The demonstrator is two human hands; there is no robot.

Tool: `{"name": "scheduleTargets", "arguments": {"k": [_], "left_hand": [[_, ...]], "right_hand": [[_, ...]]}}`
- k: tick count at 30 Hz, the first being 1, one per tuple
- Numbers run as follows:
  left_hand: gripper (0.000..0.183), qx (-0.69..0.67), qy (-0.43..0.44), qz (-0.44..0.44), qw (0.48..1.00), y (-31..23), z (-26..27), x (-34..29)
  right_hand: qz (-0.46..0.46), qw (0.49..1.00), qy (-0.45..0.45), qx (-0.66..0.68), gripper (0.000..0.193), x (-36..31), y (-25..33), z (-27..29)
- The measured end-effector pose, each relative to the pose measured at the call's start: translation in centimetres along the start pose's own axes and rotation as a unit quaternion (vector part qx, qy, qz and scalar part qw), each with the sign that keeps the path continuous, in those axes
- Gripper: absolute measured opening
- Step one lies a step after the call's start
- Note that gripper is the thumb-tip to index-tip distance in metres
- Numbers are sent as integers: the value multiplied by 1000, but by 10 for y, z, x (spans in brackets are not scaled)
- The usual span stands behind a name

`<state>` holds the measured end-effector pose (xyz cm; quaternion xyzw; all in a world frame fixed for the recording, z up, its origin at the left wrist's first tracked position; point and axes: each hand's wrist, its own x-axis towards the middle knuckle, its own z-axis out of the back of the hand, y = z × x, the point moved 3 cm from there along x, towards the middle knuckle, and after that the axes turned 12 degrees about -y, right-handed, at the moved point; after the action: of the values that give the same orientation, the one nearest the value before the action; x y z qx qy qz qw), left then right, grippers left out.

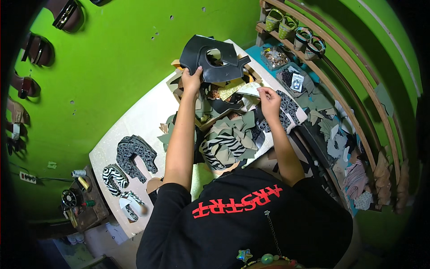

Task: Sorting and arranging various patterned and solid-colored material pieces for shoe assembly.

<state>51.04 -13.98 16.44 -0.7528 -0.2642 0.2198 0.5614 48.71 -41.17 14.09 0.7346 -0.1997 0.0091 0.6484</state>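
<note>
My left hand (191,80) is closed on the edge of a large black sheet (192,47), which looks like cut leather with an oval hole and a curved slit. It is raised above a box (210,120) crammed with offcuts. Between the fingertips of my right hand (270,102) is the end of a pale, thin curved piece (249,89). Beneath my hands lie a yellow scrap (231,91), grey-green scraps (244,127) and zebra-striped pieces (232,144). Black-and-white web-patterned pieces (286,107) lie beside my right forearm.
On the white table (127,116), to the left, sit a web-patterned stack (127,150) and zebra-striped pieces (112,178). A wooden rack (333,40) with small shoes stands right, above heaped scraps (333,130). Shoes (40,49) hang on the green wall. Thread spools (83,182) stand lower left.
</note>
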Motion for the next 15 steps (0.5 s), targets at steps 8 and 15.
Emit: {"name": "scheduleTargets", "arguments": {"k": [8,15], "left_hand": [[67,373,-149,-186,897,-32,24,-39],[15,231,32,-37,972,-15,127,-98]], "right_hand": [[-10,998,7,54,28,-29,8,0],[-46,990,124,56,10,-75,15,-47]]}}
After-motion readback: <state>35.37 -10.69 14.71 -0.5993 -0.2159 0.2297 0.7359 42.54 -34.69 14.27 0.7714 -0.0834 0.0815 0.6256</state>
